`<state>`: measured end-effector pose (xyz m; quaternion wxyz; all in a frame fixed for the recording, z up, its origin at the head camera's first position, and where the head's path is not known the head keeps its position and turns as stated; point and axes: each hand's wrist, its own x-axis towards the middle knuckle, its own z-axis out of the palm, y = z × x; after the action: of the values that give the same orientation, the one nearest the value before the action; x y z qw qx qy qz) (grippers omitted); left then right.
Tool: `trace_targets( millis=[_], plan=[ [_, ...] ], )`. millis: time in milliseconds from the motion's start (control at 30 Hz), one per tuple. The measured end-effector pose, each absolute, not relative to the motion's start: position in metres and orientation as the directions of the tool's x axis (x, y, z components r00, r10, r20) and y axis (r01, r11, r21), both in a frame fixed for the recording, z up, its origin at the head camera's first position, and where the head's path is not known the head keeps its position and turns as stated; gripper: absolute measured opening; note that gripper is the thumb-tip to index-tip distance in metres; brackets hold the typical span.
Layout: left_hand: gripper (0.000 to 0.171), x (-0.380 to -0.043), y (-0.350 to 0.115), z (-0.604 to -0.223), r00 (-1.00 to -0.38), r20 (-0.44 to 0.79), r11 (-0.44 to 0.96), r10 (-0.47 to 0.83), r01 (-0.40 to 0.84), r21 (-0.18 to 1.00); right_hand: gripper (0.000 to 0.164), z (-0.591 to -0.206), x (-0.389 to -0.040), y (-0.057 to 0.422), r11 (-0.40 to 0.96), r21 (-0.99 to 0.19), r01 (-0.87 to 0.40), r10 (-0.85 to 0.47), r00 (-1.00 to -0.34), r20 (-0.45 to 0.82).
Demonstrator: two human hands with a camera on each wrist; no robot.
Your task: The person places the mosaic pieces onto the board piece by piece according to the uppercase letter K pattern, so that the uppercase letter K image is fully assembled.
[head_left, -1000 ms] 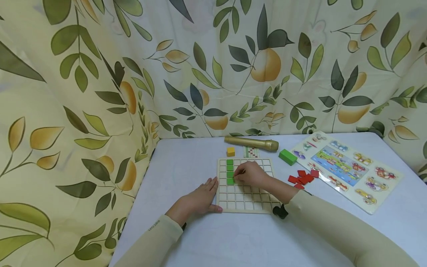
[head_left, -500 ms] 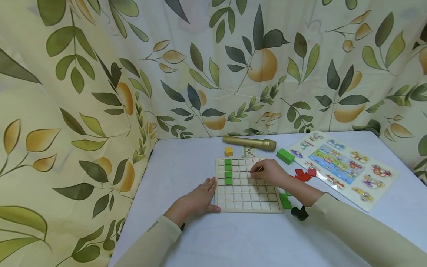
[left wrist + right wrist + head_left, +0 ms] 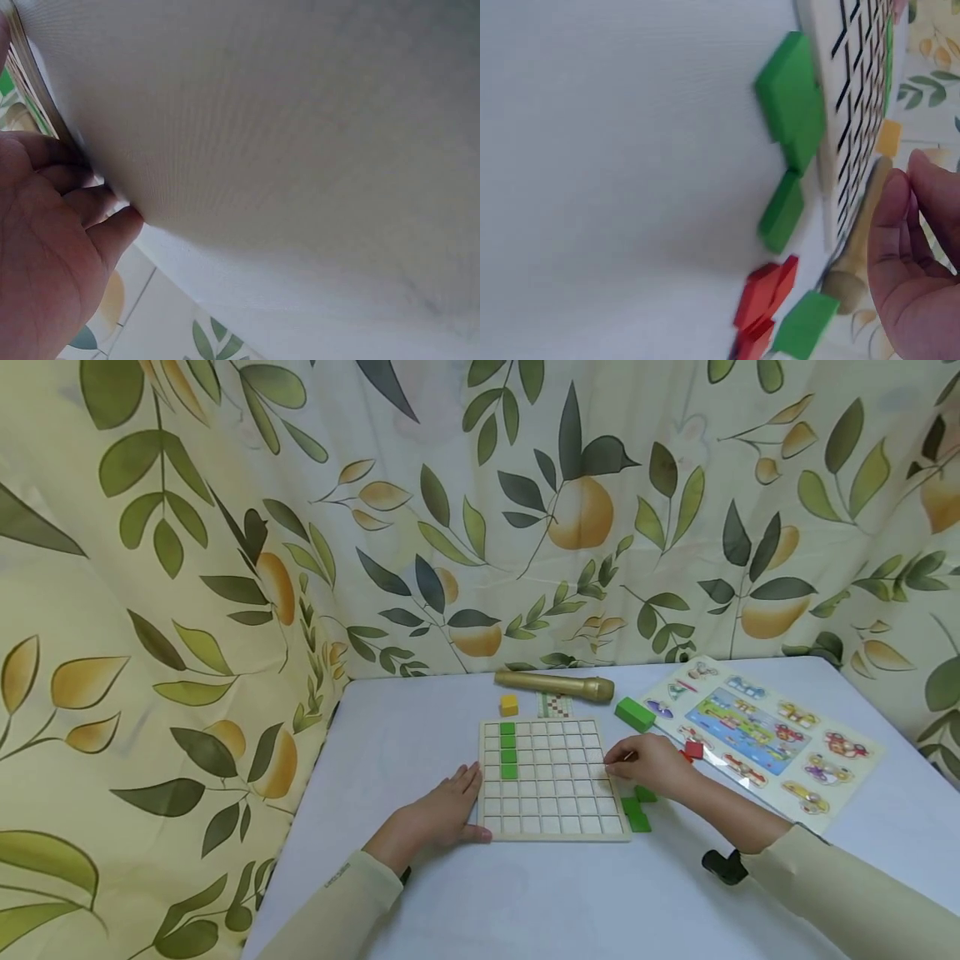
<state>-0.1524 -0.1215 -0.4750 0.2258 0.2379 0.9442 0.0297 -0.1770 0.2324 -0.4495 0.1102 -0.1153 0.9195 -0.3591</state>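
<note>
A white gridded board (image 3: pixel 555 802) lies on the table, with several green square tiles (image 3: pixel 508 743) in one column near its left side. My left hand (image 3: pixel 438 814) rests flat against the board's left edge, fingers straight and thumb at the front corner. Over the board's right edge hovers my right hand (image 3: pixel 652 768); in the right wrist view its thumb and fingertips come together, and nothing shows between them. Below that hand, loose green tiles (image 3: pixel 789 90) lie beside the board. Red tiles (image 3: pixel 759 296) lie farther back, partly hidden by the hand in the head view.
A gold microphone-shaped object (image 3: pixel 555 685) lies behind the board, near a yellow cube (image 3: pixel 509 705) and a small patterned card (image 3: pixel 555 705). To the right are a green block (image 3: pixel 635 714) and a picture puzzle board (image 3: pixel 817 760). A patterned curtain (image 3: pixel 420 527) hangs behind the table.
My right hand has moved right, from beside the green column to the board's right edge, uncovering the loose green tiles. The left hand stays at the left edge.
</note>
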Motion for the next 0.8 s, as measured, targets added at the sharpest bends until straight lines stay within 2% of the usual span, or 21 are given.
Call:
trace_targets(
  millis=[267, 433, 800],
  plan=[
    [0.107, -0.152, -0.124, -0.48, -0.787, -0.405, 0.883, 0.466, 0.445, 0.151, 0.014, -0.457, -0.169, 0.252, 0.739, -0.666, -0.104, -0.266, -0.953, -0.146],
    [0.107, -0.151, -0.125, -0.48, -0.79, -0.395, 0.881, 0.47, 0.447, 0.155, 0.014, -0.462, -0.167, 0.263, 0.748, -0.646, -0.151, -0.287, -0.952, -0.11],
    [0.107, -0.15, -0.124, -0.476, -0.788, -0.404, 0.884, 0.465, 0.435, 0.169, 0.026, -0.467, -0.162, 0.279, 0.769, -0.617, -0.167, -0.338, -0.925, -0.172]
  ],
)
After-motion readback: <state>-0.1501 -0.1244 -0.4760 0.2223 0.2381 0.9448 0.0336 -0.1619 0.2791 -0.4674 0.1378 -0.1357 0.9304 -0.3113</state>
